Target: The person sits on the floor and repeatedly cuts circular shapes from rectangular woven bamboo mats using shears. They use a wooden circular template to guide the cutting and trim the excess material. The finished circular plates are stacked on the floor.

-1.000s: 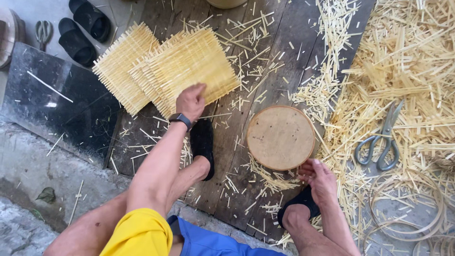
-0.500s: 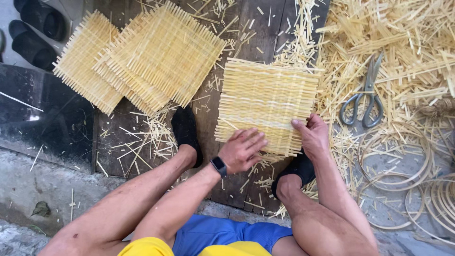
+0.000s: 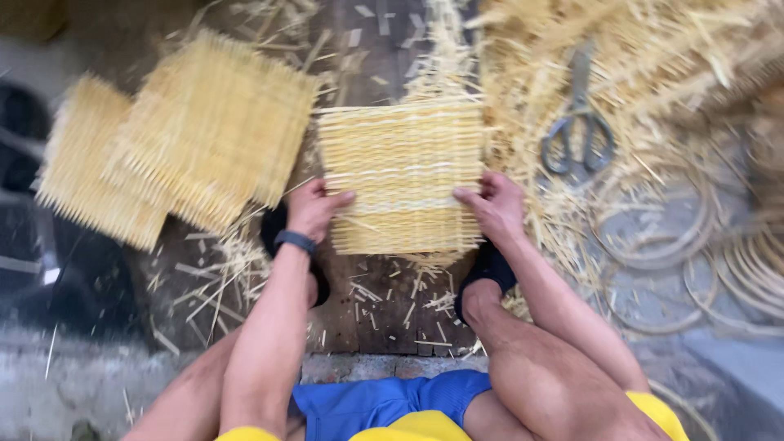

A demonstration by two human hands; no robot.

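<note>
1. The person sits low over a dark wooden floor and looks down at both hands.
2. A square woven mat made of thin yellow sticks lies flat on the floor, right in the middle, between the two feet.
3. The left hand grips the mat's left edge near the bottom corner. The thumb lies on top of the mat and the other fingers curl under the edge.
4. A dark watch sits on the left wrist.
5. The right hand grips the mat's right edge, near the bottom corner. Its thumb lies on top too, and the fingers are bent around the edge.
6. Two more woven mats lie on the floor to the left, one partly on top of the other, well apart from the hands.
7. Grey scissors rest on a big pile of loose straw sticks to the right of the mat.
8. Thin round hoops lie near the right side of the floor.
9. A black sandal sits just under the right hand.
</note>
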